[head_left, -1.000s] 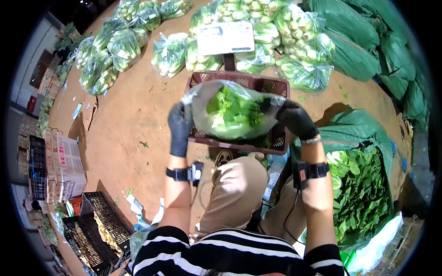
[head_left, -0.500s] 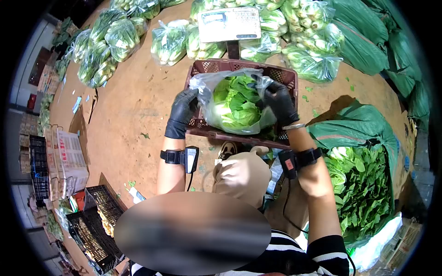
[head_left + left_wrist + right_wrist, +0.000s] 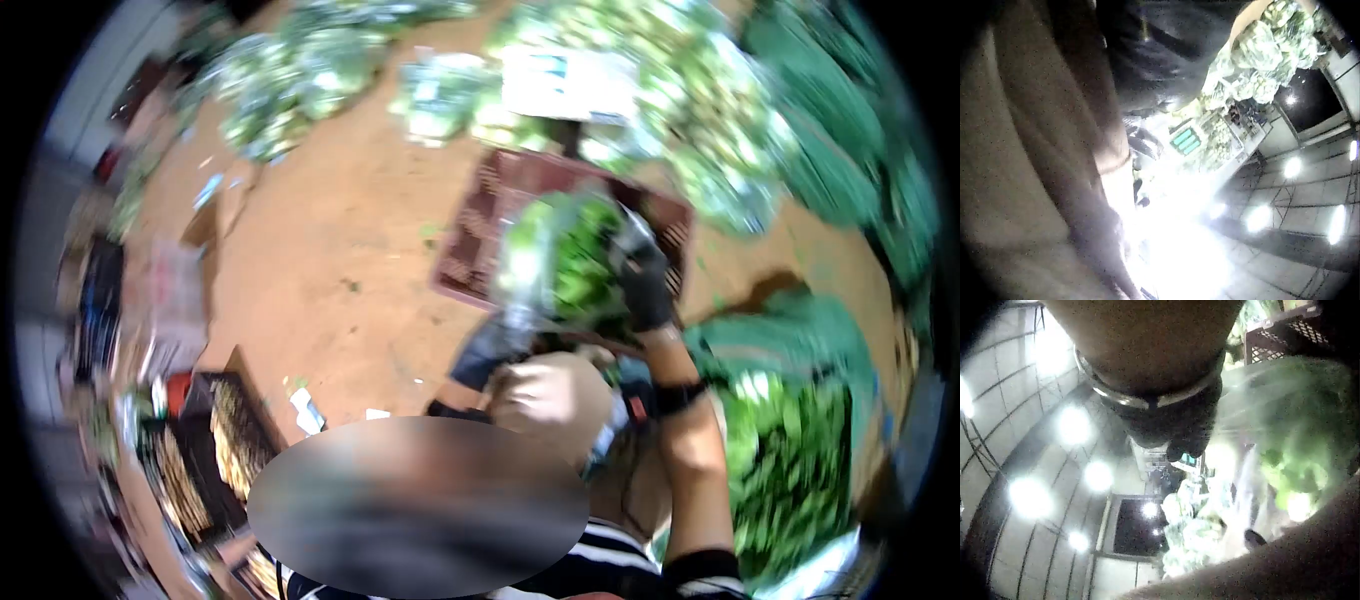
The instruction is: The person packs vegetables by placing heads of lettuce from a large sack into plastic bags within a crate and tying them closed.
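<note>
A clear plastic bag of leafy green lettuce [image 3: 575, 260] is held over a maroon crate [image 3: 462, 262], blurred by motion. My black-gloved right hand [image 3: 645, 280] grips the bag's right edge. At the bag's near left corner, my gloved left hand [image 3: 488, 350] holds the plastic, its fingers partly covered by it and smeared by blur. The right wrist view shows the bagged greens [image 3: 1300, 456] beside the wrist. In the left wrist view, the dark glove [image 3: 1160, 56] is close against trouser cloth [image 3: 1041, 162].
Bagged vegetables [image 3: 690, 120] lie heaped beyond the crate, behind a white scale display [image 3: 570, 85]. Green sacks [image 3: 825, 110] stand at the far right. An open green sack of leaves [image 3: 795, 470] is by my right arm. Black crates [image 3: 215, 450] are at lower left.
My left hand has come down and inward from the bag's upper left edge to its near corner. The bag has tilted, and the head view has swung left, shifting the scene right.
</note>
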### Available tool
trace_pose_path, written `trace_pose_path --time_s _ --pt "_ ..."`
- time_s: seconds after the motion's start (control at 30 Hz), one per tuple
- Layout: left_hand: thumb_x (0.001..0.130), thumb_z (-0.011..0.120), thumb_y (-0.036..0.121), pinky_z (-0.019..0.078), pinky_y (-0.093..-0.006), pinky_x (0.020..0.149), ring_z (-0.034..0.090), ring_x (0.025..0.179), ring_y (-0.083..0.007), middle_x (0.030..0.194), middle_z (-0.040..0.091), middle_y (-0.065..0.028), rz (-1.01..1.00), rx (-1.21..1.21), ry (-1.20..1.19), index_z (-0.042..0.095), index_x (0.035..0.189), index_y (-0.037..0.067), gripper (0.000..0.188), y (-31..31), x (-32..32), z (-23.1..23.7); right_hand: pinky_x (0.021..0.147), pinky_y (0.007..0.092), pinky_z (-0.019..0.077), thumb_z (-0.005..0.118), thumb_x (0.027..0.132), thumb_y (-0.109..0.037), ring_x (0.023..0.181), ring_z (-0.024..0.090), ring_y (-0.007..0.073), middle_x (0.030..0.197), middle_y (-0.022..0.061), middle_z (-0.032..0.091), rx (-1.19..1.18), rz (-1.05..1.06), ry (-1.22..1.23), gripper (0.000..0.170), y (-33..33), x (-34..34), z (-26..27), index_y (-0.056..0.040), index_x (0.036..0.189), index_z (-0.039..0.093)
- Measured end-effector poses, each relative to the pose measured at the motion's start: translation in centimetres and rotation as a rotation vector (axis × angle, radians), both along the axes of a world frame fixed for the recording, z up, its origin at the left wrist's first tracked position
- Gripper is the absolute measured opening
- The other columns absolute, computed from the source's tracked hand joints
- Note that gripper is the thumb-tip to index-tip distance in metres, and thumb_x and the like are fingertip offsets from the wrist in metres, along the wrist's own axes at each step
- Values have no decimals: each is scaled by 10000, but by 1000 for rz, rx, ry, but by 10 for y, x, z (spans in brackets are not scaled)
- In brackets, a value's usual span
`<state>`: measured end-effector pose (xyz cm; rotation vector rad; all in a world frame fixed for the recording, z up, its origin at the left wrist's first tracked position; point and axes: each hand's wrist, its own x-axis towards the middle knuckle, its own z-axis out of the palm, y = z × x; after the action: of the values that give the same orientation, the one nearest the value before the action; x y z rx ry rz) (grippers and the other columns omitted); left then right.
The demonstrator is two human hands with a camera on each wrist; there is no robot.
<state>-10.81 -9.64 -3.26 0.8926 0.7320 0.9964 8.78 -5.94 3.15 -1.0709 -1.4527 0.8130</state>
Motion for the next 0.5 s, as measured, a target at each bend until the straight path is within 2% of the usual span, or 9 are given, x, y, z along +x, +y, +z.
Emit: trace_pose_path --time_s 0.03,0.07,0.1,0.13,0.2,0.27,0.3,0.4,0.5 --pt "834 465 134 446 -270 724 510 795 -119 910 530 -22 -90 400 147 466 1047 23 241 17 31 43 804 297 423 475 780 -39 963 483 185 1048 108 508 -152 -160 -493 344 12 55 -104 -5 1122 458" --pt "814 485 133 437 -287 761 522 828 -144 989 537 -46 -280 -64 -437 465 1064 23 274 29 54 14 845 307 389 488 749 -24 1020 447 212 1045 133 501 -239 7 39 388 -26 40 -19 3 1134 445" --pt "815 499 117 454 -238 697 541 734 -114 846 596 -57 -189 475 40 571 956 24 184 69 73 -16 873 322 358 512 712 -8 1047 424 246 1049 143 497 122 -129 -531 425 -15 64 -71 10 1131 444" --pt "765 504 55 444 -242 655 537 695 -127 754 598 -68 -173 181 -149 603 842 24 129 56 58 74 876 335 352 530 695 5 1034 437 273 1053 144 499 22 -128 -294 422 -3 37 -60 12 1111 457" --pt "700 487 2 429 -261 622 527 660 -140 723 591 -82 -411 654 923 596 824 18 166 108 89 54 835 308 368 524 687 33 1018 448 245 1048 142 497 286 -114 -511 436 7 39 -43 15 1115 448" --pt "679 478 -9 427 -268 619 524 649 -148 723 590 -89 -392 548 755 596 808 19 177 123 59 54 855 308 352 518 686 45 1036 445 238 1096 150 487 2 73 -340 456 47 44 -88 20 1133 433" --pt "659 469 -20 424 -276 616 521 639 -156 723 589 -96 -430 448 580 597 792 20 189 122 50 51 867 315 346 513 657 63 1047 444 241 1130 157 476 45 52 -291 474 43 31 -80 15 1123 437" --pt "661 470 -14 426 -277 632 528 649 -164 718 591 -92 -401 633 705 603 786 27 187 122 49 19 873 303 349 506 617 79 1074 430 238 1156 153 463 140 180 -317 549 23 13 -28 -11 1152 421" --pt "677 467 -38 424 -281 578 527 645 -156 713 580 -60 -342 487 567 589 787 29 177 94 20 80 901 288 327 489 590 91 1103 413 237 1212 148 428 116 181 -503 644 46 19 -59 -16 1213 370"
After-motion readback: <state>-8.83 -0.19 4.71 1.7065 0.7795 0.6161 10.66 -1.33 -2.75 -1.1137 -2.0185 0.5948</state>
